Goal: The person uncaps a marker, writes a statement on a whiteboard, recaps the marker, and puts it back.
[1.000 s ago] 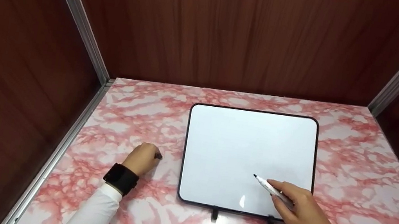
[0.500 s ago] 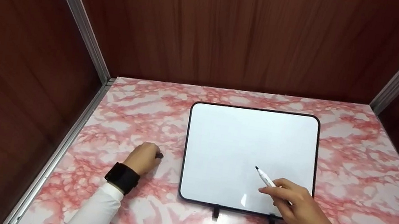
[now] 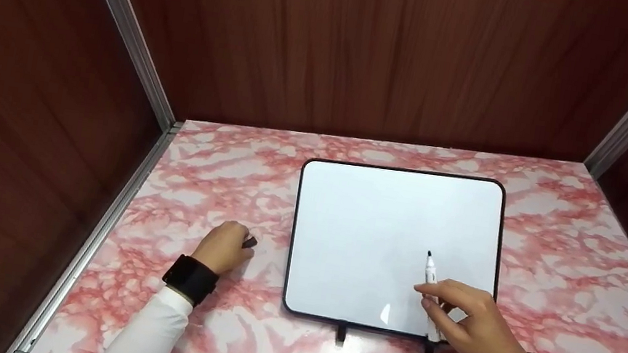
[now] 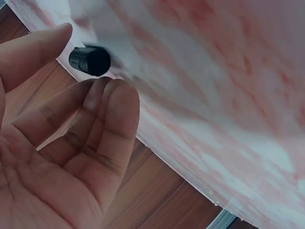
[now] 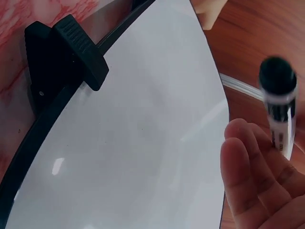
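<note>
My right hand [image 3: 469, 324] pinches a white whiteboard marker [image 3: 430, 273] over the lower right of the whiteboard [image 3: 367, 234]. The marker's black tip points away from me, apart from the hand, and its dark rear end [image 5: 278, 76] faces the camera in the right wrist view. Left of the board, my left hand [image 3: 223, 248] holds a small black marker cap [image 3: 250, 242] low over the table. In the left wrist view, the cap [image 4: 90, 60] sits between the thumb and the bent fingers [image 4: 119, 109]. No marks can be made out on the board.
Two black stand feet [image 3: 341, 334] hold the board's near edge. It stands on a pink-and-white marbled table [image 3: 215, 336]. Brown wood-look panels [image 3: 369, 54] enclose the back and both sides, with metal rails [image 3: 129, 37] at the corners.
The marker in my right hand has swung from pointing up-left to pointing nearly straight away from me, its tip moving right and farther up the board. My left hand has barely moved.
</note>
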`<state>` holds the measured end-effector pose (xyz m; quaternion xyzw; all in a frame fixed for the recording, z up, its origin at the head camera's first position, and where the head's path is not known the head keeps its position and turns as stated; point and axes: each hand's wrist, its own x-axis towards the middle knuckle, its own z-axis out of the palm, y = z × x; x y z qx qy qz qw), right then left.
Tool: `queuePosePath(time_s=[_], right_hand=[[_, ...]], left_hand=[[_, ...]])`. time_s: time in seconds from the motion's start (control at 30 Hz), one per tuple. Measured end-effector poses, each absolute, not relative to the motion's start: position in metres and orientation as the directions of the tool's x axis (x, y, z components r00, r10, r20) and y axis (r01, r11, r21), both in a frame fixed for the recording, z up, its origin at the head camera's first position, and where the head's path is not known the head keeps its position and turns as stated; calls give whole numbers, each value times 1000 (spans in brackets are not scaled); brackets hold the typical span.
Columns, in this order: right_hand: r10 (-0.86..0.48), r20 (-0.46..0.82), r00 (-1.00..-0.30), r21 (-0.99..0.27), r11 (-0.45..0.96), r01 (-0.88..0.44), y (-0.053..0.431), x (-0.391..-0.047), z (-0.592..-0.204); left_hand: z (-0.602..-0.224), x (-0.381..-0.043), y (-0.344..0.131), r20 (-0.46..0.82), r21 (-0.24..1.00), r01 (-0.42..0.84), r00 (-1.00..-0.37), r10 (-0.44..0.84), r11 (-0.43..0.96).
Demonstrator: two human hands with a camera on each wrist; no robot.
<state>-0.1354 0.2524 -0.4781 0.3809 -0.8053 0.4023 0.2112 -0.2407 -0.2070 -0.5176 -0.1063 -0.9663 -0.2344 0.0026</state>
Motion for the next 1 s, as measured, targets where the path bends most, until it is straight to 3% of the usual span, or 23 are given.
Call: queuePosePath(time_s=[0.27, 0.43, 0.57, 0.83, 1.0], right_hand=[[-419, 674, -608, -477, 381, -792, 252, -136, -476], [-409, 674, -616, -458, 423, -782, 251, -136, -475], [-394, 681, -617, -477, 399, -783, 248, -137, -477], [-309, 676, -669, -552, 389, -737, 241, -140, -478], [-275, 674, -685, -590, 357, -724, 235, -142, -478]], left_hand=[[-508, -233, -198, 105, 418, 208, -978, 180, 885], [-500, -227, -178, 173, 637, 235, -972, 161, 735], [-498, -225, -161, 133, 802, 177, -984, 118, 571], [-510, -212, -131, -4, 900, 90, -977, 215, 427], [-519, -205, -114, -18, 934, 62, -975, 220, 353]])
